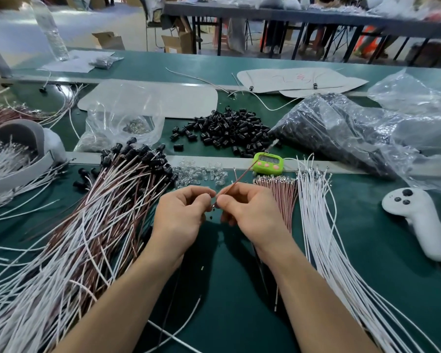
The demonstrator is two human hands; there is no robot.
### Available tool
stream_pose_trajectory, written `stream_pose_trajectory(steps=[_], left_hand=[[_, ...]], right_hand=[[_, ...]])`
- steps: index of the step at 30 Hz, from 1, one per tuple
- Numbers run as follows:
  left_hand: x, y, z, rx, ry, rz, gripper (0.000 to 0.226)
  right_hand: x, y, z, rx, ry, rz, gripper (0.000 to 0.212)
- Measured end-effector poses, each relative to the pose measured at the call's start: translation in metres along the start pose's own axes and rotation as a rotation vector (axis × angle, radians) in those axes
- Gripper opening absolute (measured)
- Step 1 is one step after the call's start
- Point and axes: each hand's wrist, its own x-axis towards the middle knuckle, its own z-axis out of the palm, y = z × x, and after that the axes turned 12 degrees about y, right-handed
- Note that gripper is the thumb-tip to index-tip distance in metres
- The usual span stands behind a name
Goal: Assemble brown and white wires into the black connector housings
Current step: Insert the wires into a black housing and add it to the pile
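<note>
Green matting (229, 276) covers the bench where both hands meet. The right hand (250, 215) pinches a brown wire (239, 177) between thumb and forefinger, its free end slanting up toward a green timer (268, 163). The left hand (181, 215), fingers curled, seems to nip the wire's lower end; the fingertips hide whatever else is there. Black connector housings (229, 128) are heaped beyond the timer. Finished leads (107, 200) sprawl at left. Brown bundle (283, 197) and white wires (321, 225) lie right of the hands, a white controller (418, 220) beyond.
</note>
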Motion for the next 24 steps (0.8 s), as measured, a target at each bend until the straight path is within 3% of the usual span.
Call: stream_pose_trajectory(steps=[5,8,12,18,24], left_hand=[[0.001,0.0,0.0,-0.051,-0.012,-0.036,0.027],[0.001,-0.002,0.0,-0.012,-0.005,0.008,0.027],[0.001,-0.004,0.002,0.004,0.012,0.042,0.029],[0.002,0.0,0.0,-0.129,0.068,0.016,0.021],[0.002,0.001,0.0,-0.225,0.167,0.012,0.02]], right_hand=[[0.004,-0.001,-0.002,0.129,0.113,0.058,0.022],[0.001,-0.003,0.0,0.172,0.072,0.065,0.018],[-0.006,-0.003,0.007,0.055,-0.056,0.034,0.018],[-0.002,-0.007,0.001,0.24,0.054,0.127,0.02],[-0.014,-0.004,0.012,0.107,-0.131,0.138,0.012]])
